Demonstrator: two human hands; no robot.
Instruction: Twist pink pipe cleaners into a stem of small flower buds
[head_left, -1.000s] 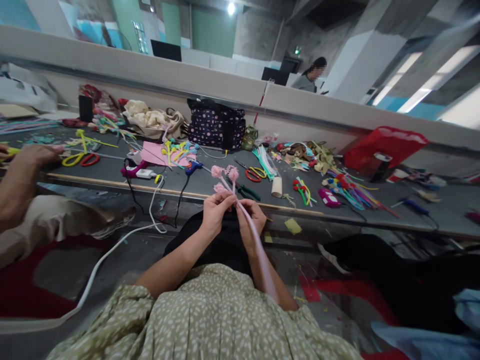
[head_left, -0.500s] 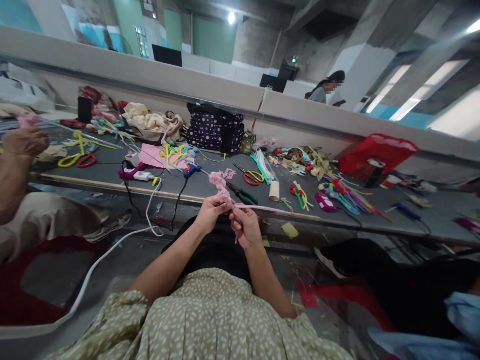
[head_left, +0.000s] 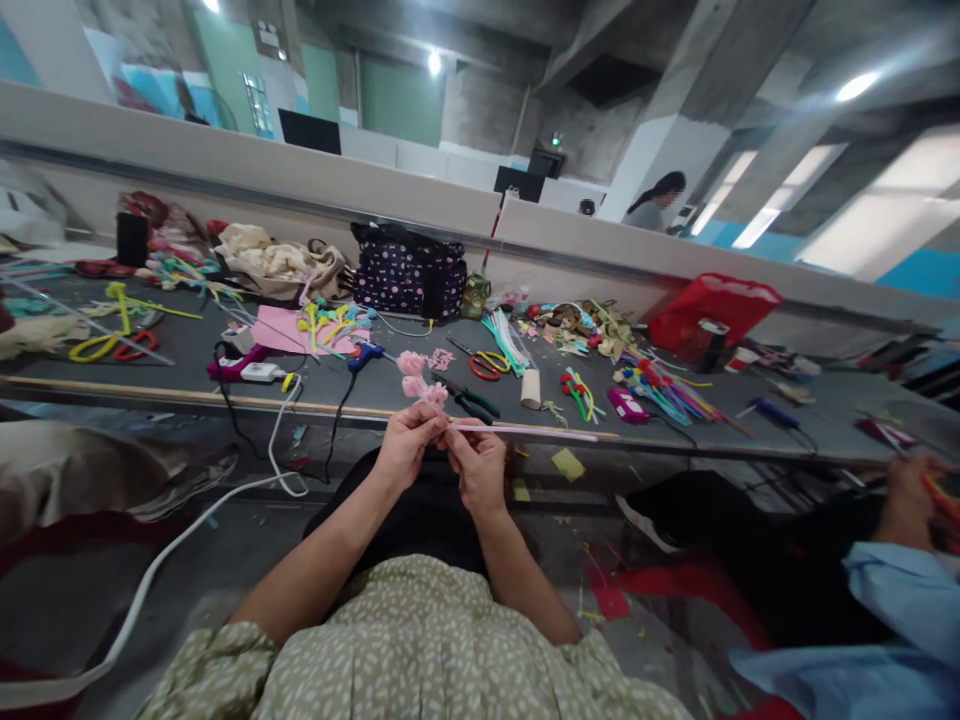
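At a cluttered gray table (head_left: 379, 388), the left hand (head_left: 405, 445) pinches pink flowers (head_left: 416, 385) just beyond its fingertips; the right hand (head_left: 478, 465), close beside, pinches a pink stem (head_left: 536, 433), trailing backward a second ago, now pointing rightward, apparently easier to handle.

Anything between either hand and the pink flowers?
Nothing visible: the left hand pinches just below the pink flowers; the right hand, beside it, holds the pink strip. The pliers lie beyond, on the table.
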